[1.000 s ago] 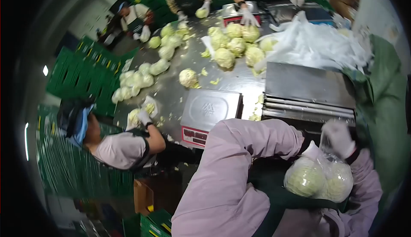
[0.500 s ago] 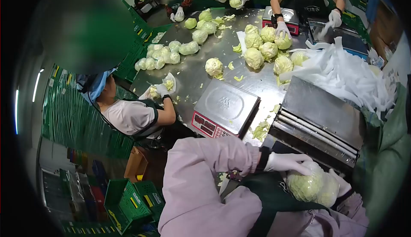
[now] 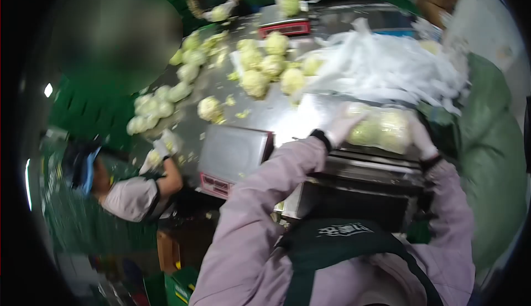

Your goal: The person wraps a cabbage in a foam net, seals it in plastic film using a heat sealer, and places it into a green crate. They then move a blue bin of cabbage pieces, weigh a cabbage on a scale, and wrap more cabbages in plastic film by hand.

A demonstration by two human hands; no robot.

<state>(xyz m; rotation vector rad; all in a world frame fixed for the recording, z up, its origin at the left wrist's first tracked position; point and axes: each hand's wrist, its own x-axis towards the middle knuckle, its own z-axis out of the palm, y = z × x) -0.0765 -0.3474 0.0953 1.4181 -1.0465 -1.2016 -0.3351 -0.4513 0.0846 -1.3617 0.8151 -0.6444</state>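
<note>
Holding wrapped cabbages [image 3: 379, 128] over metal machine [image 3: 371, 165] between half-open, curved fingers of left hand [image 3: 343, 125] and right hand [image 3: 422, 138].

On my feed, a strip of bare tabletop [image 3: 283, 119] gave me room between the near scale [image 3: 232, 150] and the metal machine [image 3: 318, 109], though my left sleeve [image 3: 301, 159] crossed its near end. Beyond it, the cabbage pile [image 3: 255, 83] and the white heap [image 3: 387, 68] blocked the way. Over the machine, the wrapped cabbages [image 3: 379, 130] filled the space between my left hand [image 3: 344, 124] and right hand [image 3: 421, 135]. The green sheet [image 3: 492, 162] hemmed me in on the right. Leftward, a lone cabbage [image 3: 209, 108] stood beyond the near scale, with open metal between it and the bagged row [image 3: 160, 102].
</note>
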